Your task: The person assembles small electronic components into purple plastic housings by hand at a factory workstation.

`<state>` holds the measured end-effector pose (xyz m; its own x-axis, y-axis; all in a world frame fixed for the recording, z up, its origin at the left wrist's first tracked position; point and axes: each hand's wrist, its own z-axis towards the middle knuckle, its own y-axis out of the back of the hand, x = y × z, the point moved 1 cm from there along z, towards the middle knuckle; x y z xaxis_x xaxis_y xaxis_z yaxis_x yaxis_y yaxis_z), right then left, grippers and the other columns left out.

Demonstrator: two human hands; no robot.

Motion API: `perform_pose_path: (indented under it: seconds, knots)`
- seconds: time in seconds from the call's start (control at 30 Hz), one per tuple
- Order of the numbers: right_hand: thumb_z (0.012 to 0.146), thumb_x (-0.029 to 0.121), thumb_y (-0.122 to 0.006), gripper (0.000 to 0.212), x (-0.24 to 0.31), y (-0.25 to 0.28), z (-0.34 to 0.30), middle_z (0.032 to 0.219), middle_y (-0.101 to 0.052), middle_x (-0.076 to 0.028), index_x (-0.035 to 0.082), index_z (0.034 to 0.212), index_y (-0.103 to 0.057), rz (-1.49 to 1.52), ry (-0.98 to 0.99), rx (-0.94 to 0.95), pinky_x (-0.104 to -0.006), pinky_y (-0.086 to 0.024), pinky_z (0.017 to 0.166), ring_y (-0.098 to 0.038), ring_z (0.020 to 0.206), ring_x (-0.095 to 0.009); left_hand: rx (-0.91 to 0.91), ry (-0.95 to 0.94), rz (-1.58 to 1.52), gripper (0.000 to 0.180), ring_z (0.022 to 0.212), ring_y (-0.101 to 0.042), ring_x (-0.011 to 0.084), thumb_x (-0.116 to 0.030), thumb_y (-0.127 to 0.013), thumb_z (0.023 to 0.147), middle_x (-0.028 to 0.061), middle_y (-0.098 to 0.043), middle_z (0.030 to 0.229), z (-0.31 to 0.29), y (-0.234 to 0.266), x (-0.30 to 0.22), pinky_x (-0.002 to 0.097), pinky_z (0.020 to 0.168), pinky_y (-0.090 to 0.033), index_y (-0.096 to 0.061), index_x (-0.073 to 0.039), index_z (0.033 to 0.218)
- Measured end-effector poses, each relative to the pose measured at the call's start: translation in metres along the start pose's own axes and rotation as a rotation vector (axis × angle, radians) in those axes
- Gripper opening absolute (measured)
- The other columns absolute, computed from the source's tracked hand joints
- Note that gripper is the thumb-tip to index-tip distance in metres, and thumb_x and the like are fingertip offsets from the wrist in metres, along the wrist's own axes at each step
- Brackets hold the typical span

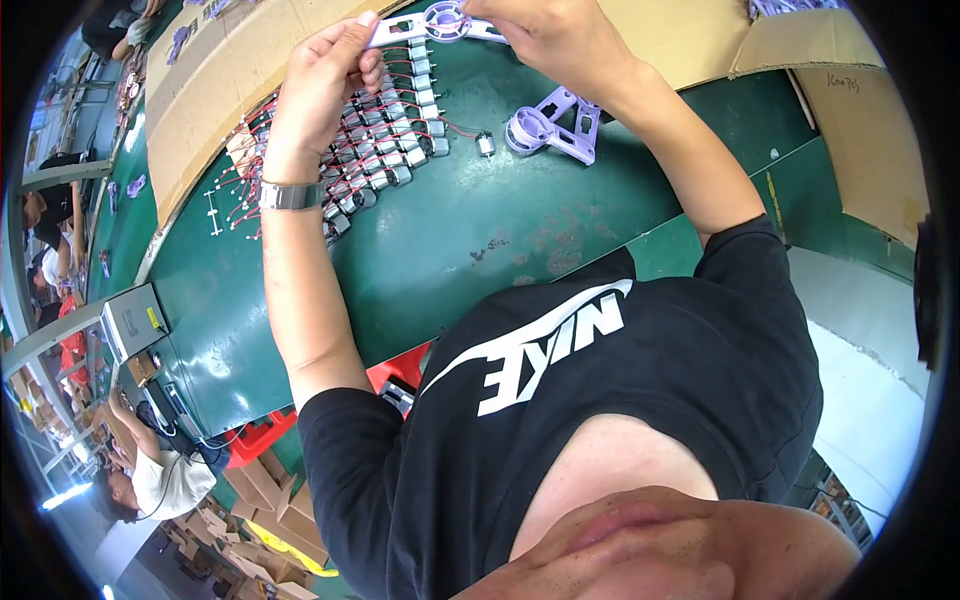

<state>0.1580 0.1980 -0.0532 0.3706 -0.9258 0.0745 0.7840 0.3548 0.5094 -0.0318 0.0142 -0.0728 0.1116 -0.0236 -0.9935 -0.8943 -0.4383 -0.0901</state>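
Between my two hands, at the top of the head view, is a pale purple plastic frame (405, 27) with a round ring in its middle. My left hand (325, 75) pinches its left end between thumb and fingers. At the ring's right side my right hand (555, 40) is closed over the frame; its fingertips are partly hidden. Nearer to me on the green table lie more purple plastic frames (572, 128) with a ring. A single small motor (485, 145) with a red wire lies left of them. Rows of small silver motors (405, 140) with red wires spread beside my left wrist.
Cardboard (215, 90) lies along the table's far left side, and a cardboard box (850, 150) stands at the right. A grey box-shaped device (135, 322) sits at the table's left end. Other people work at the far left; a person in a white shirt (172, 485) is at lower left.
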Motion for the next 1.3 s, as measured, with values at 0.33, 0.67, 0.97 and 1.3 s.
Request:
perform_pose_path:
  seconds: [0.33,0.67,0.97,1.3]
  knots:
    - [0.082,-0.002,-0.066,0.014,0.009,0.007,0.004,0.095,-0.065,-0.017,0.001,0.094,-0.073,0.085,-0.089,0.008,-0.0403,-0.055,0.076,-0.067,0.086,-0.035,-0.027,-0.011,0.051,0.029,0.064,-0.050,0.0072,-0.030,-0.062,0.106,-0.0034,-0.055,0.071,-0.002,-0.005,-0.004,0.0240,0.061,-0.044,-0.064,-0.005,0.092]
    - [0.082,0.000,-0.067,0.006,0.017,0.016,0.009,0.089,-0.060,-0.018,0.001,0.087,-0.071,0.021,-0.281,0.196,-0.0427,-0.053,0.073,-0.063,0.082,-0.037,0.020,0.025,0.104,0.027,0.068,-0.048,0.0074,-0.030,-0.061,0.106,-0.0047,-0.051,0.073,-0.004,-0.011,-0.003,0.0236,0.064,-0.042,-0.066,-0.004,0.108]
    - [0.084,0.003,-0.070,0.005,0.019,0.015,0.008,0.090,-0.060,-0.018,-0.001,0.087,-0.070,0.114,-0.222,0.170,-0.0436,-0.052,0.073,-0.063,0.081,-0.037,0.031,0.024,0.031,0.030,0.066,-0.050,0.0058,-0.031,-0.061,0.106,-0.0041,-0.055,0.072,-0.001,-0.007,0.004,0.0225,0.063,-0.044,-0.068,-0.001,0.108]
    - [0.089,0.006,-0.065,0.009,0.022,0.014,0.006,0.092,-0.060,-0.020,-0.003,0.088,-0.066,0.125,-0.310,0.370,-0.0446,-0.051,0.078,-0.062,0.087,-0.038,0.043,0.036,0.103,0.032,0.068,-0.048,0.0076,-0.031,-0.060,0.107,-0.0043,-0.051,0.073,-0.005,-0.018,-0.002,0.0235,0.065,-0.042,-0.067,0.000,0.113]
